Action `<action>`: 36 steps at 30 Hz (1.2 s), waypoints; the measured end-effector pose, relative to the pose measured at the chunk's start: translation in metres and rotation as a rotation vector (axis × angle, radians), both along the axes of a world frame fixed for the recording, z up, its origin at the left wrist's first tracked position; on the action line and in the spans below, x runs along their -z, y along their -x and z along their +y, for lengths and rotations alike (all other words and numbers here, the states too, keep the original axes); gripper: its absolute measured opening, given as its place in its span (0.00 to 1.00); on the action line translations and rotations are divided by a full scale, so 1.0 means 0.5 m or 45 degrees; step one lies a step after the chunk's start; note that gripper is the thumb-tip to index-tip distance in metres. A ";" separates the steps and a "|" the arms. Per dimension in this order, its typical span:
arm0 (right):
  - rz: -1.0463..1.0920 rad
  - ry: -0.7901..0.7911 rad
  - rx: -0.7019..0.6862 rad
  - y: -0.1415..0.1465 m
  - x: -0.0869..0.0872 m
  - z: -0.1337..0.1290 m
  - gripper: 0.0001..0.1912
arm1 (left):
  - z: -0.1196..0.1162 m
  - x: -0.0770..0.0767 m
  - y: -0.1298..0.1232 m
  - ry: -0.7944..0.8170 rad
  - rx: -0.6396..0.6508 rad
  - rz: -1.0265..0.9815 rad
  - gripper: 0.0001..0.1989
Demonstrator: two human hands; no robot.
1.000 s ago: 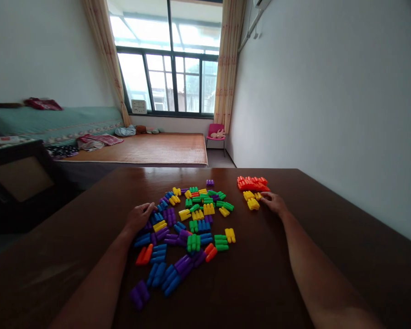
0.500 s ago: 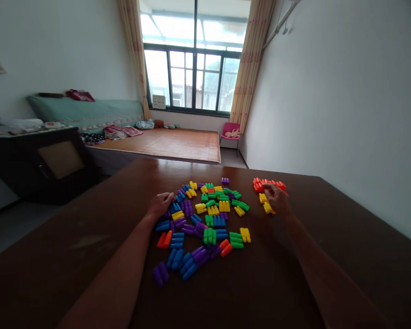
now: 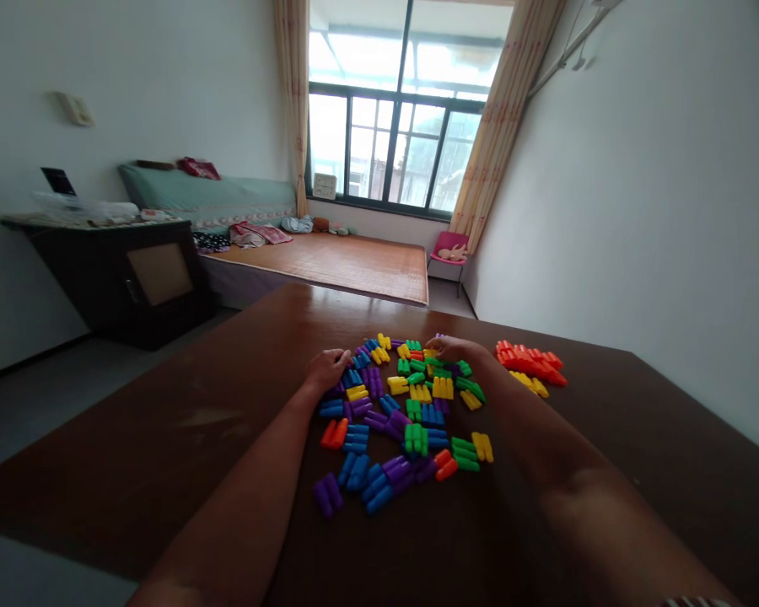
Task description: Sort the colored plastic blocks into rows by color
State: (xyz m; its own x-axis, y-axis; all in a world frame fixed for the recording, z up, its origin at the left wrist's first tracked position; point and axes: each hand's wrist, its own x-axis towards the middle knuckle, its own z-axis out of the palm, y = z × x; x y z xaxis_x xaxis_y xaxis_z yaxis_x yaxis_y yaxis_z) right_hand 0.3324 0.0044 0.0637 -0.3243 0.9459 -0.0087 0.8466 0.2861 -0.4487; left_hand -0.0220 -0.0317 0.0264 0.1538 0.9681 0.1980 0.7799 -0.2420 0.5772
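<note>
Many plastic blocks lie scattered on the dark brown table (image 3: 240,421): blue, purple (image 3: 328,495), green (image 3: 416,438), yellow (image 3: 443,388) and a few orange. My left hand (image 3: 329,368) rests at the left edge of the scatter beside blue blocks, fingers loosely bent, holding nothing visible. At the far side of the scatter is my right hand (image 3: 449,348), its fingertips brought together at a yellow block (image 3: 430,354); whether it grips that block is unclear. Orange blocks (image 3: 530,362) form a group at the right, with a row of yellow blocks (image 3: 529,384) in front.
Behind the table stands a bed with a woven mat (image 3: 354,261). A dark cabinet (image 3: 114,287) is at the left. A pink chair (image 3: 449,247) holding a doll is near the window (image 3: 395,143). White walls flank the room.
My right hand has moved left from the orange and yellow groups to the far side of the scattered blocks. More yellow shows in front of the orange group. The view has swung left.
</note>
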 end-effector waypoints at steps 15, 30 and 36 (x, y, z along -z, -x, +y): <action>1.206 -0.178 0.586 -0.164 -0.028 -0.197 0.26 | 0.009 -0.003 0.009 0.021 0.028 0.003 0.25; 1.320 -0.188 0.360 -0.045 -0.018 -0.303 0.18 | 0.027 0.007 0.022 -0.018 0.104 -0.070 0.26; 1.050 -0.408 0.188 0.111 0.002 -0.325 0.13 | -0.031 -0.080 -0.032 -0.260 0.373 -0.368 0.22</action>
State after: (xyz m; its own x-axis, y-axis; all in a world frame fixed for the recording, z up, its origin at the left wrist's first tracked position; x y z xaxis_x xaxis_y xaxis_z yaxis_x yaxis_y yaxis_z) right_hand 0.2768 -0.1579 0.0625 0.0145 0.8954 0.4450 0.3288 0.4160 -0.8478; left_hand -0.0062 -0.0473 0.0666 0.3257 0.8287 0.4552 0.4754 -0.5597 0.6788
